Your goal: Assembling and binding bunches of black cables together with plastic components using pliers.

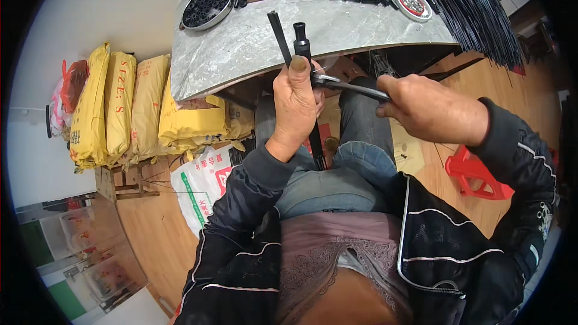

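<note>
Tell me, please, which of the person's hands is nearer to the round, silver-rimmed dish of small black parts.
Left. The left hand is right of the dish and lower in the picture; the right hand is similarly low but much farther right.

Worktop (pixel 241 45): smooth, stone-look, faintly glossy. By its left edge: round dish (pixel 212 24) with shiny, metallic-looking rim. Over its right edge: thin rods (pixel 475 12), smooth, glossy. At its near edge: metal hand tool (pixel 354 88); smooth, plastic-looking tube (pixel 301 42).
</note>
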Demonstrator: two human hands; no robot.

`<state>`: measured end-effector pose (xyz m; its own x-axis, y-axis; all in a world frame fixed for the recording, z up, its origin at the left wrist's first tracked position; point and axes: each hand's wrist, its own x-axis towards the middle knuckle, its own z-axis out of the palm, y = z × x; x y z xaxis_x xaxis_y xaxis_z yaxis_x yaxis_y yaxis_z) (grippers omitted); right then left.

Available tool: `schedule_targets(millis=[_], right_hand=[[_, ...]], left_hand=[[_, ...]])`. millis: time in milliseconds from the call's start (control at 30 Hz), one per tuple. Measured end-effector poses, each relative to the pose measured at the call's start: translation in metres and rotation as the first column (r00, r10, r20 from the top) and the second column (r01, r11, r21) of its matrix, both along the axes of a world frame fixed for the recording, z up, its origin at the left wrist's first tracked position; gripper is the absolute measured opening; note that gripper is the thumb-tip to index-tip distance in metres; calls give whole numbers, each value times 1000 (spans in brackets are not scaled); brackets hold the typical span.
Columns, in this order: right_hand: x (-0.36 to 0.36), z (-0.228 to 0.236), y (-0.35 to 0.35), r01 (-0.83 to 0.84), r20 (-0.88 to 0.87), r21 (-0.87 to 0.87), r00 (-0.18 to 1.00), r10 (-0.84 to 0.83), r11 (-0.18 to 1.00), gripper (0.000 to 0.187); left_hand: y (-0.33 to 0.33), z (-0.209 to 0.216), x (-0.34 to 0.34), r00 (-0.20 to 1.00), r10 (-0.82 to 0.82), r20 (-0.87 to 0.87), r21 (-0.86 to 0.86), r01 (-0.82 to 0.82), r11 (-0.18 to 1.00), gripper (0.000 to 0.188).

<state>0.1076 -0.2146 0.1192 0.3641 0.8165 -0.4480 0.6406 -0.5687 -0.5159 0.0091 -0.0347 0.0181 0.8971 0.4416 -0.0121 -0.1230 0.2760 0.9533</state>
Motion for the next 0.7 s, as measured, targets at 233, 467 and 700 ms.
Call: schedule_targets(millis=[233, 467, 700], right_hand=[[-14, -30, -11, -45, 245, 242, 970, -16, 969, 28], [4, -28, -11, -86, 544, 516, 801, -250, 852, 39], [6, -31, -6, -167, 655, 515, 709, -260, 841, 44]], left_hand=[[9, -8, 0, 999, -44, 25, -6, 44, 999, 64], [8, -11, 4, 999, -36, 33, -26, 37, 999, 60], [4, -8, 7, 998, 51, 23, -26, -51, 998, 53]])
